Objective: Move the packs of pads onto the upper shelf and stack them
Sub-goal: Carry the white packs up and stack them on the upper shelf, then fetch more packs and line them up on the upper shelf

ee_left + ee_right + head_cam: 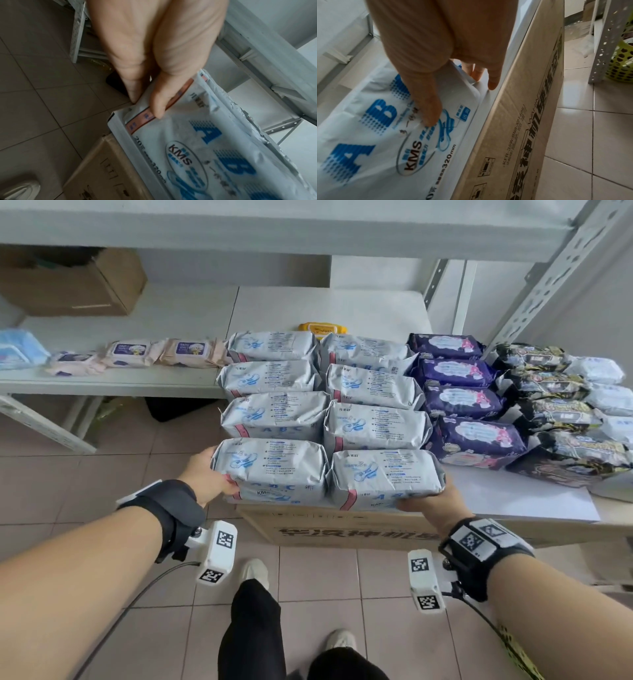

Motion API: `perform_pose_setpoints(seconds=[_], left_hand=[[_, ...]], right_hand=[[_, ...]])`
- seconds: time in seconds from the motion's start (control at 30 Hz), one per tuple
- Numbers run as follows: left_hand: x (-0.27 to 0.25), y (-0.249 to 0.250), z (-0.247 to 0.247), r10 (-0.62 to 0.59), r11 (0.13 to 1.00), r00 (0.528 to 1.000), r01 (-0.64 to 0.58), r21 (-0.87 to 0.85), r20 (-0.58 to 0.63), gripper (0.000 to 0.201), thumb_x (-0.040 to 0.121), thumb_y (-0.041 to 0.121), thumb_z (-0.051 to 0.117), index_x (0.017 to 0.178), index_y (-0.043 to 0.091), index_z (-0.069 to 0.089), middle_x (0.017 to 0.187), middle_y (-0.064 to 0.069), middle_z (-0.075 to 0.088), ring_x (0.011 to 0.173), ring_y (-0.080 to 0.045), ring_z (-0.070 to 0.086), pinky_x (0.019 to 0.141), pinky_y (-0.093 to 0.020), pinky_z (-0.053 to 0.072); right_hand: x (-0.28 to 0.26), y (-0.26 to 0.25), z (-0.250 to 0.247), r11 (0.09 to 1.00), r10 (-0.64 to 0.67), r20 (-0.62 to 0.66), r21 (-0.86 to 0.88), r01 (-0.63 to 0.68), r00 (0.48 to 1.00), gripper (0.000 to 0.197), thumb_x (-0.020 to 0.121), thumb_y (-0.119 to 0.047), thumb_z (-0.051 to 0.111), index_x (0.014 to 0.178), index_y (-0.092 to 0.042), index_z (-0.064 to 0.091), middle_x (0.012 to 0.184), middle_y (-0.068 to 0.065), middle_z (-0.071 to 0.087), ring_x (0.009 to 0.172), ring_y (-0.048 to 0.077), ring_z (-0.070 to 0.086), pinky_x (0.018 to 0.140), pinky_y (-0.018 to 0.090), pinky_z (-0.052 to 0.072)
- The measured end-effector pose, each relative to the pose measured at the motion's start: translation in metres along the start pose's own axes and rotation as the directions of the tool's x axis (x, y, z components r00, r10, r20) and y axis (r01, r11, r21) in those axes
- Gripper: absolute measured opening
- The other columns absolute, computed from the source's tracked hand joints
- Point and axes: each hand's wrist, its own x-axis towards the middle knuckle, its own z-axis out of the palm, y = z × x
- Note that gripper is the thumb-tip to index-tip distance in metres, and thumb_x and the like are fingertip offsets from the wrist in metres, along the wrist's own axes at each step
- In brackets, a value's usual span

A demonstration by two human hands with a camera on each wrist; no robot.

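Note:
Several white packs of pads with blue "ABC" print lie in two columns on a white board [513, 498]. My left hand [209, 474] grips the left end of the nearest left pack [270, 467], thumb on its front face. My right hand [431, 505] grips the right end of the nearest right pack [383, 477]. In the left wrist view the left hand [154, 54] lays its thumb across the pink strip of the pack [197, 142]. In the right wrist view the right hand [428, 47] presses its thumb on the pack [385, 135], fingers behind its end.
Purple packs [462, 402] and black packs [555, 412] lie to the right. A printed cardboard box [342, 532] carries the board. Wipes packs [126, 352] and a brown box [75, 282] sit on the lower shelf. The upper shelf's edge [274, 231] runs overhead. A green basket [621, 60] stands at right.

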Motion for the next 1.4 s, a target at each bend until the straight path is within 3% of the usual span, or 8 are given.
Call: perform_pose_setpoints(seconds=[0.13, 0.3, 0.53, 0.6, 0.7, 0.9, 1.1, 1.4], left_hand=[[0.004, -0.002, 0.005, -0.044, 0.999, 0.997, 0.043, -0.014, -0.064, 0.078, 0.058, -0.025, 0.071, 0.128, 0.005, 0.053, 0.116, -0.014, 0.064, 0.104, -0.029, 0.059, 0.085, -0.038, 0.05], [0.003, 0.003, 0.013, -0.091, 0.996, 0.984, 0.093, 0.005, -0.151, 0.073, 0.06, -0.019, 0.074, 0.126, 0.002, 0.049, 0.119, -0.015, 0.061, 0.109, -0.03, 0.058, 0.092, -0.042, 0.05], [0.002, 0.016, 0.001, -0.261, 0.94, 0.963, 0.27, 0.207, -0.071, 0.043, 0.072, -0.02, 0.054, 0.112, -0.007, 0.05, 0.115, -0.026, 0.056, 0.097, -0.03, 0.054, 0.079, -0.043, 0.051], [0.006, 0.029, -0.011, -0.27, 0.926, 0.962, 0.27, 0.262, -0.036, 0.055, 0.074, -0.02, 0.051, 0.128, -0.006, 0.048, 0.118, -0.022, 0.057, 0.105, -0.033, 0.055, 0.073, -0.037, 0.049], [0.015, 0.059, -0.034, -0.28, 0.924, 0.959, 0.281, 0.258, -0.041, 0.073, 0.08, -0.012, 0.057, 0.146, 0.006, 0.031, 0.149, -0.01, 0.035, 0.127, -0.031, 0.044, 0.091, -0.035, 0.046], [0.053, 0.127, -0.077, -0.199, 0.967, 0.978, 0.206, 0.152, -0.059, 0.078, 0.081, 0.01, 0.07, 0.148, 0.009, 0.028, 0.147, -0.012, 0.038, 0.129, -0.029, 0.043, 0.096, -0.033, 0.041], [0.102, 0.171, -0.089, -0.157, 0.984, 0.986, 0.161, 0.077, -0.059, 0.094, 0.075, 0.015, 0.078, 0.15, 0.008, 0.02, 0.145, -0.013, 0.041, 0.125, -0.027, 0.048, 0.077, -0.028, 0.036], [0.158, 0.174, -0.058, -0.164, 0.964, 0.986, 0.168, 0.206, -0.04, 0.102, 0.066, 0.025, 0.085, 0.148, 0.009, 0.025, 0.15, -0.011, 0.035, 0.131, -0.028, 0.041, 0.089, -0.03, 0.037]], right_hand=[[-0.001, 0.002, 0.006, 1.0, 0.005, -0.07, 0.026, -0.003, 0.998, 0.085, 0.055, 0.017, 0.08, 0.124, -0.022, 0.051, 0.118, 0.008, 0.065, 0.104, 0.019, 0.063, 0.089, 0.038, 0.053], [-0.003, 0.002, 0.009, 0.99, 0.078, -0.198, -0.098, -0.099, 0.977, 0.094, 0.054, 0.002, 0.088, 0.136, -0.015, 0.044, 0.12, 0.005, 0.062, 0.109, 0.021, 0.059, 0.096, 0.037, 0.048], [-0.001, -0.029, -0.013, 0.91, 0.255, -0.284, -0.252, -0.328, 0.924, 0.079, 0.07, 0.014, 0.064, 0.141, -0.01, 0.038, 0.139, 0.015, 0.049, 0.118, 0.029, 0.051, 0.092, 0.034, 0.044], [0.001, -0.047, -0.021, 0.895, 0.254, -0.321, -0.28, -0.347, 0.913, 0.079, 0.072, 0.013, 0.065, 0.143, -0.011, 0.036, 0.145, 0.016, 0.042, 0.128, 0.031, 0.045, 0.099, 0.038, 0.041], [0.007, -0.08, -0.031, 0.883, 0.186, -0.373, -0.343, -0.322, 0.909, 0.072, 0.073, 0.007, 0.066, 0.139, -0.01, 0.042, 0.141, 0.015, 0.046, 0.126, 0.031, 0.047, 0.099, 0.038, 0.04], [0.033, -0.151, -0.026, 0.869, 0.135, -0.376, -0.4, -0.292, 0.917, 0.076, 0.071, -0.002, 0.074, 0.139, -0.01, 0.042, 0.137, 0.015, 0.049, 0.12, 0.03, 0.05, 0.095, 0.036, 0.042], [0.068, -0.185, -0.01, 0.853, 0.132, -0.361, -0.433, -0.291, 0.923, 0.089, 0.065, -0.01, 0.082, 0.141, -0.014, 0.037, 0.128, 0.01, 0.05, 0.107, 0.024, 0.051, 0.087, 0.033, 0.041], [0.148, -0.193, 0.002, 0.724, 0.136, -0.301, -0.62, -0.302, 0.944, 0.092, 0.058, -0.024, 0.081, 0.139, -0.026, 0.038, 0.129, 0.009, 0.054, 0.106, 0.028, 0.057, 0.091, 0.038, 0.05]])
